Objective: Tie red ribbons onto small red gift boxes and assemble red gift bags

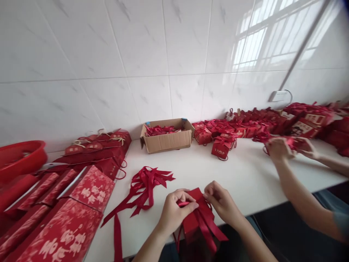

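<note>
A small red gift box (191, 226) with thin cord handles is at the front edge of the white table, between my hands. Across its top runs a red satin ribbon (209, 228), its two tails hanging down over the near side. My left hand (176, 210) is closed, pinching a loop of this ribbon between thumb and fingers. At the box's upper right edge, my right hand (223, 203) is closed in a pinch; what lies between its fingertips is hidden. Left of the box lies a loose pile of cut red ribbons (147, 187).
Large printed red boxes (81, 203) and a red basin (21, 156) fill the left. Against the tiled wall stands a cardboard box (169, 142) of ribbons. Small red gift boxes (220, 147) line the back right. A co-worker's hands (283, 149) handle red ribbon at right.
</note>
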Motion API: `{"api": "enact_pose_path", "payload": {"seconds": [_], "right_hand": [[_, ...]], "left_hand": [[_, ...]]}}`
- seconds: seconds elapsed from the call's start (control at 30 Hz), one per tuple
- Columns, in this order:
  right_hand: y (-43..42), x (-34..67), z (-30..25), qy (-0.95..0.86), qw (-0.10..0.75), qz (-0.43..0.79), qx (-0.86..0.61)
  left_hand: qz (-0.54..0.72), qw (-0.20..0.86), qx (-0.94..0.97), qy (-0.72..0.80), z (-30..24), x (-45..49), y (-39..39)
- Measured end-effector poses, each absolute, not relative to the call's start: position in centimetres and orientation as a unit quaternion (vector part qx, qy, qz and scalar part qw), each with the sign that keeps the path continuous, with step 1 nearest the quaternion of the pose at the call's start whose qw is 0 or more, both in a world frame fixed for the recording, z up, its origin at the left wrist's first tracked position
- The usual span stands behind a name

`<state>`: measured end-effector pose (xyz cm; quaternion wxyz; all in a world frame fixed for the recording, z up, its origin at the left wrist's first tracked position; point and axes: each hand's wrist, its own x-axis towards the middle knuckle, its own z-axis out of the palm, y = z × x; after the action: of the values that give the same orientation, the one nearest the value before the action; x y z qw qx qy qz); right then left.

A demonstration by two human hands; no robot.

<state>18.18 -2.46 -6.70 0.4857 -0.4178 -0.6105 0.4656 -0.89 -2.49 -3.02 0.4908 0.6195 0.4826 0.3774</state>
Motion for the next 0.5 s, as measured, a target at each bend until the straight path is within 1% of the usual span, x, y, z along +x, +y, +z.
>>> {"api": "enact_pose_path", "payload": {"seconds": [0.17,0.27,0.37,0.5], "right_hand": [[-2.3,18.5,-6.3,-0.618,0.494,0.457,-0.406],[-2.4,18.6,-5.6,-0.643,0.491,0.430,-0.400],[-2.5,18.4,-4.9,-0.655,0.485,0.416,-0.403],[-2.2,18.0,-5.2,-0.606,0.519,0.434,-0.418]], "left_hand": [[0.335,0.536,0.635,0.444,-2.4,-1.7,-2.1],[0.337,0.560,0.627,0.424,-2.2,-1.5,-2.1],[0.372,0.537,0.602,0.459,-2.7,-0.6,-2.2],[0.394,0.499,0.602,0.483,-3.7,0.3,-2.3]]}}
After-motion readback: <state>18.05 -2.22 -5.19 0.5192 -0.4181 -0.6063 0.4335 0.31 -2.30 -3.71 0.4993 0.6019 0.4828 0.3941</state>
